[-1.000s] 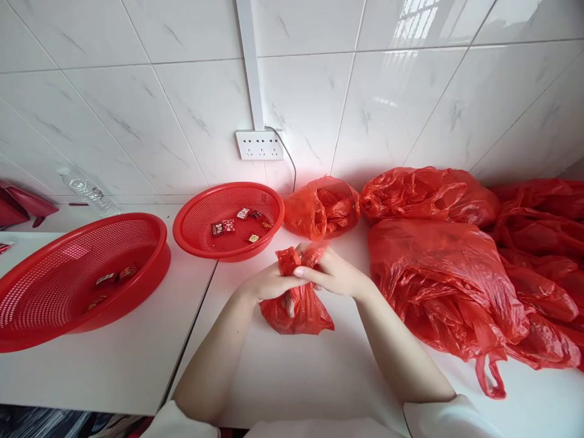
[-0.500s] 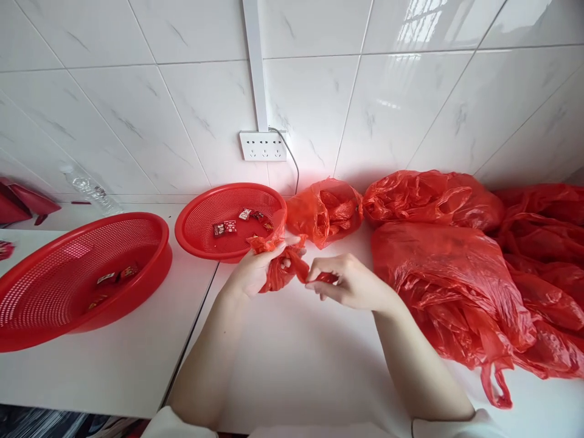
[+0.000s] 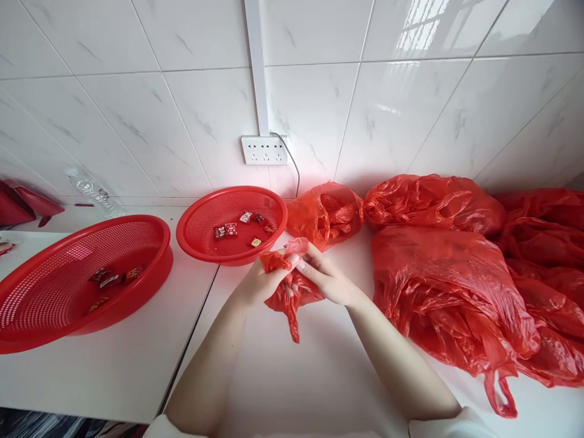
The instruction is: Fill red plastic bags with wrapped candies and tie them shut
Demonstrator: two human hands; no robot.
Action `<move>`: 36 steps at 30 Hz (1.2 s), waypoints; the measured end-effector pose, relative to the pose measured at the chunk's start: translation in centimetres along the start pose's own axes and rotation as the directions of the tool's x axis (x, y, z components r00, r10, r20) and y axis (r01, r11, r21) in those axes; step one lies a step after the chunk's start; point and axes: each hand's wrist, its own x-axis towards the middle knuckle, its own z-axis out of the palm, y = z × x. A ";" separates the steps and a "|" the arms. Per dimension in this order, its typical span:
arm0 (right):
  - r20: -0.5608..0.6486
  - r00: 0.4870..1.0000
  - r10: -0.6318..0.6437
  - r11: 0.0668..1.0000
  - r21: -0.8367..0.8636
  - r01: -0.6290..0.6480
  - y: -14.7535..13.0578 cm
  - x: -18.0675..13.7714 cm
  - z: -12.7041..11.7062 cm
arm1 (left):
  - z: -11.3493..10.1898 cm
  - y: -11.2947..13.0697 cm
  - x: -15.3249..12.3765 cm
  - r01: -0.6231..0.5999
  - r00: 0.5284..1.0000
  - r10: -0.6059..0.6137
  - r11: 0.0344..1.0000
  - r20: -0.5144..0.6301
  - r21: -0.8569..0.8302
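Red bag (image 3: pixel 308 291) sits bunched between left hand (image 3: pixel 264 281) and right hand (image 3: pixel 327 278), both gripping it; a strip (image 3: pixel 293 325) dangles below; print on packets (image 3: pixel 225 230) is too small to read.

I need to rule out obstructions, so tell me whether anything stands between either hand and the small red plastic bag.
Nothing visible does: the left hand and right hand are both directly on the small red plastic bag. The smaller perforated red basket sits beyond them, not in between.
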 end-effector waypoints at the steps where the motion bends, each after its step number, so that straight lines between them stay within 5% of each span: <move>1: -0.013 1.000 -0.022 0.999 -0.027 0.022 0.3 0.2 0.0 | 0.0 0.0 0.1 -0.051 0.996 0.053 0.998 -0.065 0.028; 7: -0.173 0.976 -0.130 0.983 -0.149 0.105 1.4 0.7 0.0 | 0.0 -0.3 0.5 -0.280 0.819 0.356 0.932 -0.451 0.228; 11: -0.168 0.973 -0.156 0.964 -0.240 0.113 1.6 0.6 0.3 | -0.2 -0.4 0.4 -0.270 0.731 0.423 0.900 -0.536 0.342; 16: -0.210 0.968 -0.140 0.985 -0.128 0.114 2.4 0.8 1.1 | 0.1 -0.5 0.6 -0.338 0.679 0.440 0.898 -0.588 0.282; 20: -0.178 0.981 -0.072 0.996 0.035 0.080 2.3 0.9 1.1 | 0.5 -0.8 1.1 -0.411 0.720 0.390 0.906 -0.574 0.100; 24: -0.188 0.982 -0.006 0.985 0.168 0.039 1.9 0.9 0.0 | 0.3 -0.9 1.2 -0.444 0.796 0.468 0.882 -0.384 0.155; 27: -0.206 0.978 -0.033 0.990 0.124 0.060 2.1 1.0 -0.9 | 0.3 -0.9 1.3 -0.490 0.781 0.557 0.827 -0.282 0.278; 30: -0.254 0.963 -0.093 0.995 0.020 0.102 2.2 1.0 -1.8 | 0.9 -1.1 1.6 -0.475 0.760 0.573 0.812 -0.307 0.338; 33: -0.437 0.867 -0.241 0.968 -0.040 0.249 1.4 0.8 -3.1 | 1.4 -1.7 1.8 -0.410 0.801 0.503 0.856 -0.326 0.314; 36: -0.653 0.654 -0.382 0.886 -0.058 0.460 0.1 0.2 -4.9 | 1.6 -2.1 1.8 -0.331 0.878 0.371 0.927 -0.303 0.177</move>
